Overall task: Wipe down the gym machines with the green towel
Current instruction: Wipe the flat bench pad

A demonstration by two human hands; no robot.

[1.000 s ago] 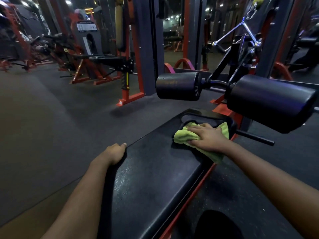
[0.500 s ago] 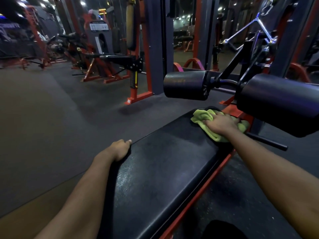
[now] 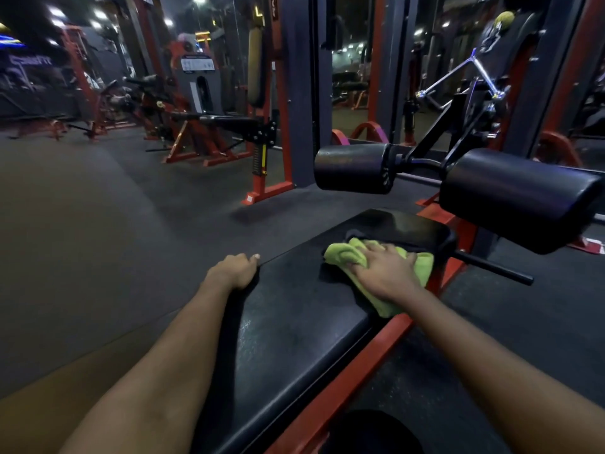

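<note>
View from a person's head, looking down along both bare forearms at a long black padded surface (image 3: pixel 294 322) of a gym machine, in a dim gym.

The green towel (image 3: pixel 343 257) lies bunched on the far end of the surface, towards its right edge. The right hand (image 3: pixel 384 273) rests palm down on top of the towel, fingers spread and laid fairly flat across the cloth, pressing it against the padding. Folds of towel show on both sides of the hand, and one end trails back under the wrist to the right edge of the surface.

The left hand (image 3: pixel 234 271) is well apart from the towel, at the left edge of the surface about halfway along. Its fingers are curled down over the edge with the thumb on top, gripping the padding.

A red frame (image 3: pixel 370 352) runs beneath the right edge of the surface. Beyond the far end of the surface, raised above it, are two black roller pads, one nearer the middle (image 3: pixel 353 168) and a larger-looking one to the right (image 3: pixel 517 199). A thin black bar (image 3: pixel 494 270) sticks out to the right of the far end. Dark floor (image 3: pixel 98 224) spreads to the left of the surface.
</note>
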